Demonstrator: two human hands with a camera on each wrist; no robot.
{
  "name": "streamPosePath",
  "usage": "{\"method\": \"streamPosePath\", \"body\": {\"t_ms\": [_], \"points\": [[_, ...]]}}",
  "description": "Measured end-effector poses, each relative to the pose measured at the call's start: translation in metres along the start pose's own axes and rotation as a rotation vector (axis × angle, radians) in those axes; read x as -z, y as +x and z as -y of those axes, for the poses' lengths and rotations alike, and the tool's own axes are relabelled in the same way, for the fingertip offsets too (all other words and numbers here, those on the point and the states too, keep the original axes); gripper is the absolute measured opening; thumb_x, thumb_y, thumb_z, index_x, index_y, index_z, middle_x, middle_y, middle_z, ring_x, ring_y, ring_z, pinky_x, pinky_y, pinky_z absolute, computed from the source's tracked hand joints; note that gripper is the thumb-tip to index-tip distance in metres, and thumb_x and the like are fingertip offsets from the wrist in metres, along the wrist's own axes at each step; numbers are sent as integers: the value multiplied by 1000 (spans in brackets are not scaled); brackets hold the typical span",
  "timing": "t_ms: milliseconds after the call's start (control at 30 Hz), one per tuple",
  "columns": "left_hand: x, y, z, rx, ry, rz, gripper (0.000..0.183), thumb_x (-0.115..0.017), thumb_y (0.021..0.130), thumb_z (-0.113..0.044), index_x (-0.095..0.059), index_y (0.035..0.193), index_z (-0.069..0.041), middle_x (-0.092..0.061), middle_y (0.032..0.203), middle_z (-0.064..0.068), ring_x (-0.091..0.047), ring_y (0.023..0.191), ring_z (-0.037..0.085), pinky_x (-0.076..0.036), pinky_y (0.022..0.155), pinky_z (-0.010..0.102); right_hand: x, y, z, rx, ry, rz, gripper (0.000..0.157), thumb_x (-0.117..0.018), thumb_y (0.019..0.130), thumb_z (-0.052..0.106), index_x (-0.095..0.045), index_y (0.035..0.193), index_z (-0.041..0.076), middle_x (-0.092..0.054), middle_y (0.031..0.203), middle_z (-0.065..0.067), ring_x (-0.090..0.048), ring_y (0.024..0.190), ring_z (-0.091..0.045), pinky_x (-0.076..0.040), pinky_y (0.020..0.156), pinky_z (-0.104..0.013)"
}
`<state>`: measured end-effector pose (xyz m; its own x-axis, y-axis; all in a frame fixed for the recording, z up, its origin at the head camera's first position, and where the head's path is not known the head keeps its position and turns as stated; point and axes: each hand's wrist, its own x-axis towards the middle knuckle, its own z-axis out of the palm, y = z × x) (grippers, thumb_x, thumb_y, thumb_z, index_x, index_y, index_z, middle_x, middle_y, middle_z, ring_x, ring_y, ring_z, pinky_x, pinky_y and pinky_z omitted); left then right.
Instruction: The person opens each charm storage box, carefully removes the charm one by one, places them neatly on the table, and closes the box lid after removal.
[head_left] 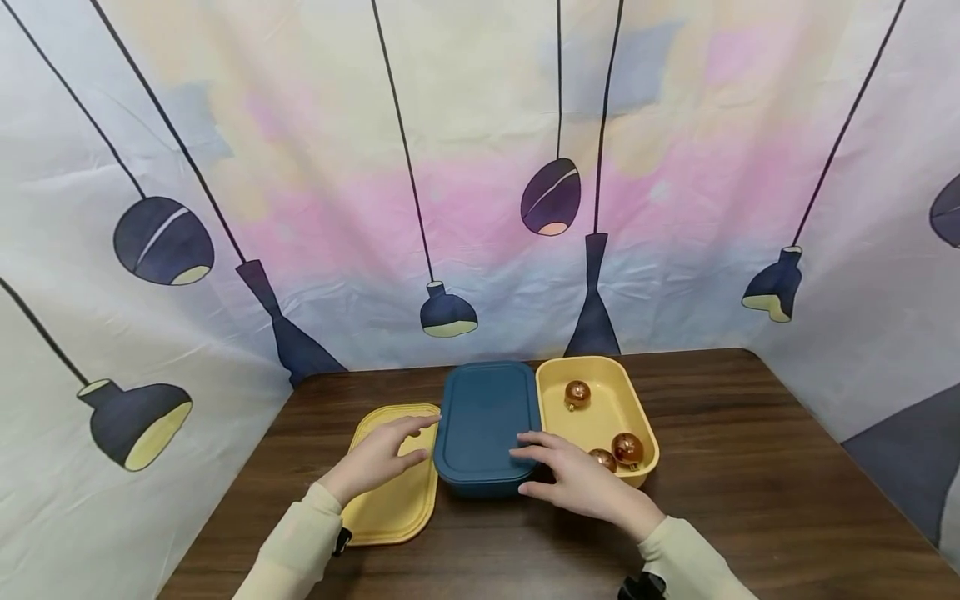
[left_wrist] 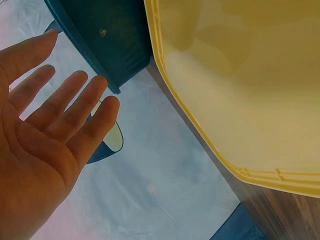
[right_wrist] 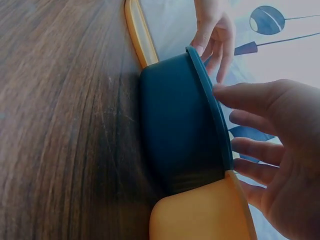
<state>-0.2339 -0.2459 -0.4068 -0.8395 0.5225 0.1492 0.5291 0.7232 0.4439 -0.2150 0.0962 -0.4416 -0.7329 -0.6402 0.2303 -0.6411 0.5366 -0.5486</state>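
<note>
A blue box (head_left: 487, 417) with its lid on stands in the middle, near the back of the table. Over the yellow lid (head_left: 393, 504), my left hand (head_left: 381, 457) reaches toward the box's left edge with fingers extended; in the left wrist view its palm (left_wrist: 42, 145) holds nothing. My right hand (head_left: 573, 479) is at the box's right edge, fingers loosely spread; the right wrist view has its fingertips beside the blue rim, and contact is hard to tell. To the right, an open yellow box (head_left: 630, 392) holds three shiny copper-coloured balls (head_left: 627, 448).
Dark wooden table (head_left: 750, 467) extends right and in front of the boxes. A printed cloth (head_left: 487, 208) with lamp drawings hangs behind its back edge. The yellow lid lies flat against the blue box's left side, and the yellow box adjoins its right.
</note>
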Motion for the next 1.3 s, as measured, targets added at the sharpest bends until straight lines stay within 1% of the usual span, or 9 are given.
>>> {"method": "streamPosePath", "body": {"t_ms": [133, 333, 467, 533, 667, 867, 1100, 1300], "points": [[-2, 3, -1, 0, 12, 15, 55, -71, 97, -18, -52, 149, -13, -55, 145, 10, -60, 122, 35, -51, 98, 50, 0, 0, -2, -14, -43, 5, 47, -72, 96, 28, -62, 140, 14, -47, 152, -9, -44, 139, -32, -42, 108, -53], [-3, 7, -4, -6, 7, 38, 58, -72, 96, -16, -50, 150, -13, -53, 147, 10, -59, 123, 35, -50, 100, 50, -1, 0, -6, -5, -105, -8, 47, -73, 95, 26, -62, 139, 14, -47, 152, -11, -43, 140, -33, -42, 108, -51], [-4, 8, -4, 1, -7, 56, 57, -71, 96, -18, -51, 150, -14, -53, 147, 10, -58, 125, 35, -49, 101, 50, -1, 1, -8, 0, -120, -9, 46, -73, 95, 24, -63, 138, 12, -47, 152, -12, -39, 143, -35, -42, 109, -51], [-5, 8, -3, 14, -15, 71, 57, -71, 97, -19, -50, 150, -16, -53, 147, 8, -57, 127, 34, -48, 102, 50, -1, 1, -9, 0, -123, -10, 46, -74, 95, 23, -64, 138, 11, -46, 152, -13, -37, 144, -36, -42, 109, -51], [-8, 8, -1, 27, -25, 87, 58, -71, 97, -22, -50, 151, -18, -52, 148, 8, -55, 129, 33, -47, 104, 50, -1, 3, -9, 0, -132, -11, 45, -74, 94, 22, -64, 137, 10, -46, 152, -14, -36, 145, -37, -42, 108, -51], [-10, 9, 1, 14, -27, 86, 59, -72, 95, -17, -50, 151, -15, -52, 147, 13, -55, 128, 35, -48, 103, 50, -2, 5, -9, 12, -153, -5, 46, -74, 94, 23, -64, 137, 9, -48, 150, -14, -36, 145, -36, -43, 108, -50], [-13, 10, 5, 30, -35, 101, 60, -71, 96, -14, -49, 151, -14, -52, 147, 14, -54, 130, 36, -47, 103, 50, -3, 7, -8, 33, -171, -8, 46, -74, 94, 22, -64, 136, 9, -50, 149, -14, -38, 144, -35, -43, 108, -50], [-15, 13, 6, 39, -51, 104, 59, -70, 96, -12, -49, 151, -14, -52, 147, 14, -55, 128, 37, -48, 102, 49, -3, 7, -7, 56, -182, -15, 44, -73, 95, 19, -65, 136, 8, -51, 148, -15, -39, 143, -36, -43, 108, -51]]}}
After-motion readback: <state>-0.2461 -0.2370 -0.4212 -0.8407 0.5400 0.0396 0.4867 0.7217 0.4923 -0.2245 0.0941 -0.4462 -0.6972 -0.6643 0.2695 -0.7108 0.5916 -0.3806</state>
